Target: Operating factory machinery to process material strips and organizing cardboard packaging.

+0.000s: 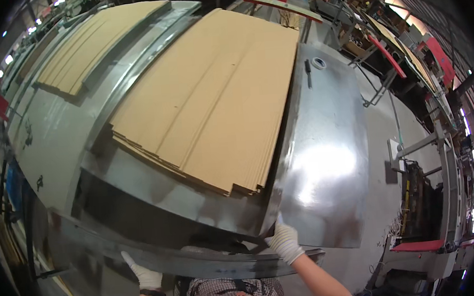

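My left hand (144, 273), in a white knit glove, is at the near edge of a long dark metal bar (185, 262). Its visible fingers stretch out toward the far left, with nothing seen in them. At the near right corner, my right hand (285, 243), gloved alike, is closed around the near end of a metal side rail (277, 197), just above the bar. Ahead of both hands lies a large stack of tan cardboard sheets (211, 100) on a metal table (156, 182). The sheets' near edges are stepped and slightly fanned.
A shiny metal side table (324, 124) on the right carries a roll of tape (318, 62) and a dark slim tool (308, 74). Another cardboard stack (98, 45) lies at the far left. Machine frames with a red panel (417, 246) stand at the right.
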### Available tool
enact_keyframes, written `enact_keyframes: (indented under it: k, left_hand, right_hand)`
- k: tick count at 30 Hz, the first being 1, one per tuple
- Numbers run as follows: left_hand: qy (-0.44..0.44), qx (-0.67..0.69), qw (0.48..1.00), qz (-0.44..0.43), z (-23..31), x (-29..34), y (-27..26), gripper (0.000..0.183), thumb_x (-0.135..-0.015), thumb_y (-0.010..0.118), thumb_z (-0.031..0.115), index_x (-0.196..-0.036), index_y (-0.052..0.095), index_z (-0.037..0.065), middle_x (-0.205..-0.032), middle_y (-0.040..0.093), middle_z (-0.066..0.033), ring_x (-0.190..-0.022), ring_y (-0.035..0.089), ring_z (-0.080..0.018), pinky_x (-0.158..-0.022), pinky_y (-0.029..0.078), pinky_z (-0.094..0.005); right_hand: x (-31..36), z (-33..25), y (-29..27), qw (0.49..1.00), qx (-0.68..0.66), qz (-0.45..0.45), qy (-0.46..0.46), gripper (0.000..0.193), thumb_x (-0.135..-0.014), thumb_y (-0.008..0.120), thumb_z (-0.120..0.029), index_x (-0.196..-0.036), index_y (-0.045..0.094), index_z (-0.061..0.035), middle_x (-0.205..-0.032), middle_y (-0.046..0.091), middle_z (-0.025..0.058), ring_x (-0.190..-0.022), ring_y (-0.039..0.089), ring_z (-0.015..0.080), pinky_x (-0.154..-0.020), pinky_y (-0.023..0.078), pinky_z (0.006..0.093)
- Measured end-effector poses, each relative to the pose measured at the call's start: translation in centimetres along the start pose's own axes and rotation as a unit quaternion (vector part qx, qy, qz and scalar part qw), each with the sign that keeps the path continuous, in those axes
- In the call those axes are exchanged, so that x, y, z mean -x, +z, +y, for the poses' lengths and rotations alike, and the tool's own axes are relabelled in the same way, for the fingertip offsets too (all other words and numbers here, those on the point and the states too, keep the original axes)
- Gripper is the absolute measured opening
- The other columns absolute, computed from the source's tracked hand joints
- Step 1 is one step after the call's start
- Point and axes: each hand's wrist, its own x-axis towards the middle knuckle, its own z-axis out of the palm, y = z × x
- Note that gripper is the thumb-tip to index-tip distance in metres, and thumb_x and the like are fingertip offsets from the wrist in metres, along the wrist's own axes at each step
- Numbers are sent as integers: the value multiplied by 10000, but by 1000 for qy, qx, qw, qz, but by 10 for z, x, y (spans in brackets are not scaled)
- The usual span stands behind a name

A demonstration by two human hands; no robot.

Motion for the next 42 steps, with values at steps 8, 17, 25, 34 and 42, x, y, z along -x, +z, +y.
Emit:
enact_keyframes:
  k: [8,17,25,34,42]
  left_hand:
    - [-73,-6,996,-45,16,-64,75,892,-756,511,786,-1390,449,161,-1410,450,-90,-1267,408,-333,-1109,296,-478]
    - [-48,8,999,-17,20,-126,107,1020,-727,358,887,-1410,396,131,-1389,436,-113,-1248,390,-306,-1104,285,-455]
    - [-300,-534,768,-185,76,-145,115,450,-965,524,378,-1082,619,-46,-894,665,-135,-794,662,-195,-724,550,-317]
    - [467,-693,546,-66,215,-370,221,364,-943,578,299,-1164,582,9,-1055,645,-183,-955,611,-310,-841,478,-399]
    - [242,-823,486,-166,164,-457,364,681,-854,583,573,-1167,617,-31,-1068,661,-237,-1061,612,-316,-900,444,-397]
  right_hand:
    - [-104,7,-50,949,-272,138,-77,675,-649,761,-175,-1216,469,44,-918,653,186,-801,643,310,-745,518,425]
    - [12,-74,-12,980,71,43,-183,636,-561,845,-446,-1035,617,-88,-953,631,125,-904,602,329,-780,454,446]
    - [-18,31,6,958,157,158,-179,569,-435,870,-311,-874,553,-137,-850,572,83,-803,547,319,-728,401,443]
    - [-88,-4,-94,930,-107,341,-89,430,-831,646,-230,-1181,557,2,-1014,582,170,-959,561,307,-875,433,406]
    - [-250,-9,-110,894,-313,319,43,652,-880,593,-165,-1409,305,83,-1355,458,254,-1264,447,348,-1082,328,395]
